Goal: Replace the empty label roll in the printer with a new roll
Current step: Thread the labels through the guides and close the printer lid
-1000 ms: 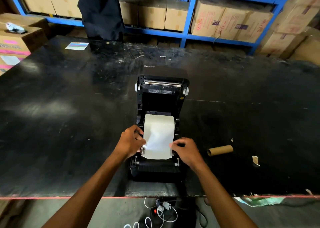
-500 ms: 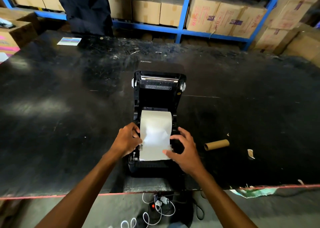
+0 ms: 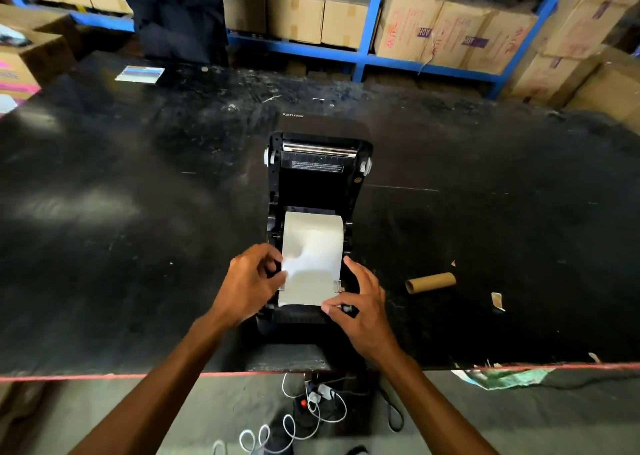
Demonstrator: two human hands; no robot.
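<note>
Both hands work at the front of the open printer: left hand grip pinches the label strip edge, right hand grip spread loosely, apparently aligning it between the guides, with the empty core discarded right of the printer on the worktop.

Printer sits on the table, label paper in it, cardboard core lying to its right

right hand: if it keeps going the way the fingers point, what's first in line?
The right hand points up-left over the open printer. First in line is probably the white label paper at its right edge; the fingertips look almost on it, though depth is unclear.
</note>
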